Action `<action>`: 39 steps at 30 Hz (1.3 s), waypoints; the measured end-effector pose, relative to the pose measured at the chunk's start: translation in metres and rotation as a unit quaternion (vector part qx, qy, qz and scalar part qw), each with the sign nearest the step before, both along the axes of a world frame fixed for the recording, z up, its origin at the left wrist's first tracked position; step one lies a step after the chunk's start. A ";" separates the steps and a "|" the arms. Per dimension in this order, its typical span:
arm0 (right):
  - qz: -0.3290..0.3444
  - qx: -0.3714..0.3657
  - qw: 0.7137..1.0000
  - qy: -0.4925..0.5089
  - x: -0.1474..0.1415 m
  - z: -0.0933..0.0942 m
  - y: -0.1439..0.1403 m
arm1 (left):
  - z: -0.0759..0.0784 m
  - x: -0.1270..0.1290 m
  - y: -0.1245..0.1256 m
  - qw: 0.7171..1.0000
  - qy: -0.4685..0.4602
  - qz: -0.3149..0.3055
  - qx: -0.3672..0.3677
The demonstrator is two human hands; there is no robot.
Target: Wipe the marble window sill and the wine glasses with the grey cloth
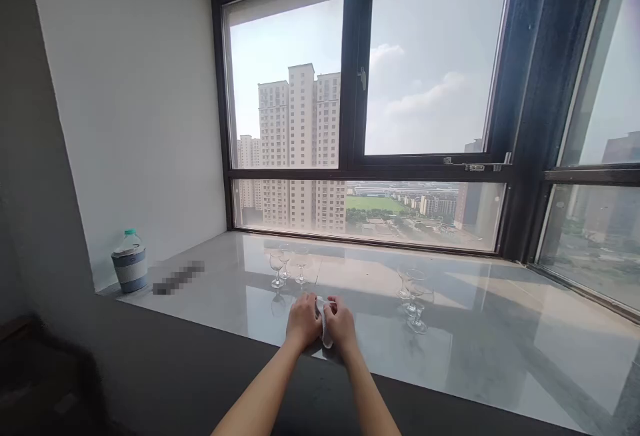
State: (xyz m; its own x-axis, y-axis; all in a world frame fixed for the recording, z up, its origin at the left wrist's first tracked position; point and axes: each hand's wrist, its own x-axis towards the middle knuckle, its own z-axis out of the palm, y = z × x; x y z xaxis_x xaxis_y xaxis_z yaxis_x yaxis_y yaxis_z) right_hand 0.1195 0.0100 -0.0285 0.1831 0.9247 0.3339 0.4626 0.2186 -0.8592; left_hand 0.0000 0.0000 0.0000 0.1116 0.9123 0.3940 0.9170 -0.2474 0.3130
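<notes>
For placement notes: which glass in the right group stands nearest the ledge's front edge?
The frontmost glass, lowest in view; the other two stand behind it.

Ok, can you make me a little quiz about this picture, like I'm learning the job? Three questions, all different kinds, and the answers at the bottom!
1. Pick one: what are the left hand and right hand both holding?
A. a spoon
B. a white cloth
C. a red ball

2. True or false: the bucket stands to the right of all the stemmed glasses.

3. Fill in the colour: the cap showing above the bucket is ____.

Key:
1. B
2. False; the bucket is to the left of all of them.
3. green
</notes>
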 end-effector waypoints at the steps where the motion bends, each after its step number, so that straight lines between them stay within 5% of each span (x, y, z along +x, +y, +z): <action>1: 0.000 0.000 1.000 0.001 0.000 0.000 0.000 | -0.002 -0.001 0.001 1.000 -0.001 -0.002 0.005; 25: 0.000 0.011 1.000 -0.003 0.000 -0.001 0.000 | -0.006 -0.003 0.005 0.999 -0.027 -0.023 0.020; 33: 0.026 0.025 0.998 -0.050 -0.004 -0.004 -0.002 | -0.007 -0.015 0.007 0.973 -0.192 -0.127 0.003; 36: 0.026 0.031 0.994 -0.098 -0.007 -0.004 -0.004 | -0.007 -0.025 0.016 0.966 -0.249 -0.070 0.028; 39: 0.016 0.028 0.991 -0.131 -0.009 -0.002 -0.006 | 0.003 -0.046 0.039 0.957 -0.274 0.073 0.058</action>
